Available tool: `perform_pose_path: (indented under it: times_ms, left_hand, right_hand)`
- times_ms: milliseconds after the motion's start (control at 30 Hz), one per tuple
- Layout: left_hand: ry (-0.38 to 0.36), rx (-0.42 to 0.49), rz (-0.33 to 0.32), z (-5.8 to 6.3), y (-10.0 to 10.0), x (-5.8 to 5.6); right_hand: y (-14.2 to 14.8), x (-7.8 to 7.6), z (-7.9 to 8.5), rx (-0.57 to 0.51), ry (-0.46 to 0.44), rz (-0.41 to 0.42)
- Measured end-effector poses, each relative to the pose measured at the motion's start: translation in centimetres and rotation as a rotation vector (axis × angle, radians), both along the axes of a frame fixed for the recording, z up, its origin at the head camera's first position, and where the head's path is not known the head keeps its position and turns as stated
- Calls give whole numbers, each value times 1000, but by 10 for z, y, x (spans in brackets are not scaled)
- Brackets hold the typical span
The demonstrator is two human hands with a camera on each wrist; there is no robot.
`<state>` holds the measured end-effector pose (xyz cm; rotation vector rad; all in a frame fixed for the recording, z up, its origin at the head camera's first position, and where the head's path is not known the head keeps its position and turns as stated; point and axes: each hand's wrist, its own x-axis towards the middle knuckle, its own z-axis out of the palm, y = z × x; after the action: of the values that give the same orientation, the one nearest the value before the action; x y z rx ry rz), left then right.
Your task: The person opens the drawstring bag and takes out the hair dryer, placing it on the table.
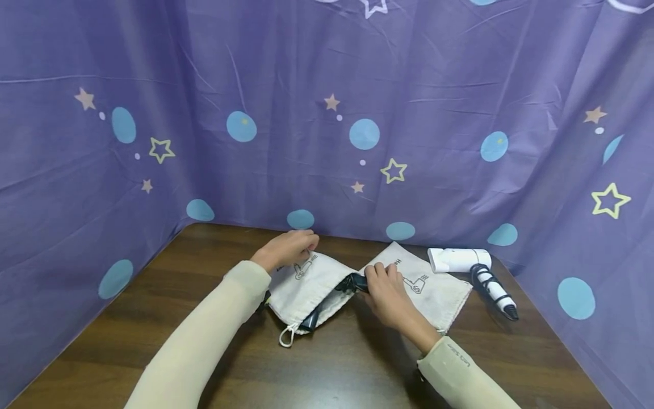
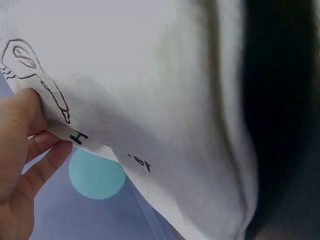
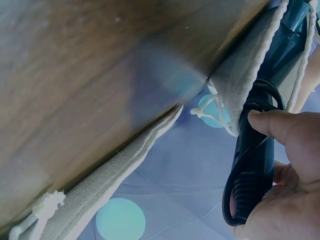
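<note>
A white drawstring bag point(image 1: 311, 284) printed with a hair dryer drawing is held up at an angle over the table, its mouth gaping toward the right. My left hand point(image 1: 291, 250) pinches the bag's closed far end between thumb and fingers; the left wrist view shows the thumb point(image 2: 30, 107) on the printed cloth. With my right hand point(image 1: 385, 289) I grip the handle of a black hair dryer point(image 3: 257, 150), its cord looped along the handle. The dryer's body lies inside the bag mouth, mostly hidden by cloth in the head view.
A second printed white bag point(image 1: 444, 287) lies flat on the wooden table point(image 1: 327, 369), behind and right of my right hand. Past it, at the right edge, is a white hair dryer point(image 1: 460, 259) with black cord around its handle. A purple curtain point(image 1: 306, 113) hangs behind.
</note>
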<state>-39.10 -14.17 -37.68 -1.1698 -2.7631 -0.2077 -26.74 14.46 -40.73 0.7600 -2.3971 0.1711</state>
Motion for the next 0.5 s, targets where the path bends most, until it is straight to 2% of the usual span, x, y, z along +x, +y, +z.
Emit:
perform_pose_path:
  times_ms: [300, 433, 500]
  left_hand:
    - [89, -37, 63, -6, -18, -2]
    - [89, -49, 61, -8, -18, 1]
    - [78, -36, 36, -9, -16, 4]
  right_hand:
    - [7, 0, 1, 16, -20, -18]
    - [8, -1, 2, 23, -36, -28]
    - [8, -1, 2, 22, -39, -33]
